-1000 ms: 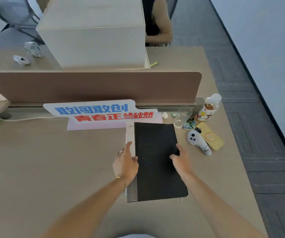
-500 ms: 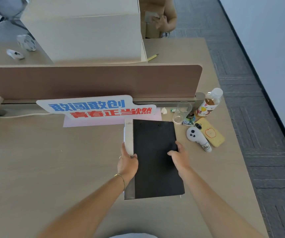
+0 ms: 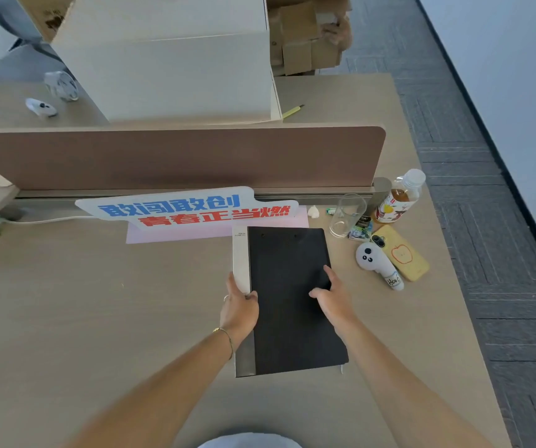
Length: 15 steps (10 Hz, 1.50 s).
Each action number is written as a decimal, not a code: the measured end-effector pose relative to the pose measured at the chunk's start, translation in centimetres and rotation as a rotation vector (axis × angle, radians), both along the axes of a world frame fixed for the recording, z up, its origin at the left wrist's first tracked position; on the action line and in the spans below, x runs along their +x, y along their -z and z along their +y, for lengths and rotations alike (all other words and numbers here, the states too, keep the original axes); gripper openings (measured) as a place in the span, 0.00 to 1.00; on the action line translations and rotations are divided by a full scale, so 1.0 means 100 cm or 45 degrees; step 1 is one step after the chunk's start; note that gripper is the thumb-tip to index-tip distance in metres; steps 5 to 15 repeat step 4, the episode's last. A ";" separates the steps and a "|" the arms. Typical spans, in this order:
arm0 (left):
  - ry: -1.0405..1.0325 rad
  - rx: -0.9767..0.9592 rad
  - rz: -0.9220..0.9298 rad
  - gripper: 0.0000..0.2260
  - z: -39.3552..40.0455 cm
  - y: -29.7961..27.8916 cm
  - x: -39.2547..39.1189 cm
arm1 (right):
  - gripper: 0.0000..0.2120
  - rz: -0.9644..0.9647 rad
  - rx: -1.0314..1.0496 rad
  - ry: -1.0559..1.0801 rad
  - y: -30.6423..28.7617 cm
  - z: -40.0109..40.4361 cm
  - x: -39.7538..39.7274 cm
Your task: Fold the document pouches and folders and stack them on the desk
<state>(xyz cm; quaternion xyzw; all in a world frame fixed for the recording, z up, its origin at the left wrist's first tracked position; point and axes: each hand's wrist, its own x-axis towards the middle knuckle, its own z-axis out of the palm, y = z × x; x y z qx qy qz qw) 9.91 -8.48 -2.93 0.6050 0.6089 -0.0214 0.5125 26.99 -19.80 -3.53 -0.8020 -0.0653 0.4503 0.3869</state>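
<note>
A closed black folder (image 3: 292, 318) with a grey-white spine strip along its left side lies flat on the desk (image 3: 82, 318), long side pointing away from me. My left hand (image 3: 239, 307) grips the spine edge about halfway along, thumb on top. My right hand (image 3: 331, 295) rests on the black cover near its right edge, fingers spread and pressing down. A thin white edge shows under the folder's near right corner; what lies beneath is hidden.
A blue-and-red lettered sign (image 3: 189, 208) on a pink sheet lies just beyond the folder. To the right sit a clear glass (image 3: 347, 215), a drink bottle (image 3: 401, 195), a yellow phone (image 3: 402, 253) and a white plush toy (image 3: 378, 263). A brown divider (image 3: 176, 156) runs behind.
My view has tilted and shifted a little. Both hands stay on the folder; the left hand has slid to grip the spine edge.
</note>
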 end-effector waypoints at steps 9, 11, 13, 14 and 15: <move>-0.125 0.297 -0.340 0.27 0.002 -0.066 0.008 | 0.28 -0.186 0.210 0.057 -0.054 -0.003 -0.023; -0.125 0.297 -0.340 0.27 0.002 -0.066 0.008 | 0.28 -0.186 0.210 0.057 -0.054 -0.003 -0.023; -0.125 0.297 -0.340 0.27 0.002 -0.066 0.008 | 0.28 -0.186 0.210 0.057 -0.054 -0.003 -0.023; -0.125 0.297 -0.340 0.27 0.002 -0.066 0.008 | 0.28 -0.186 0.210 0.057 -0.054 -0.003 -0.023; -0.125 0.297 -0.340 0.27 0.002 -0.066 0.008 | 0.28 -0.186 0.210 0.057 -0.054 -0.003 -0.023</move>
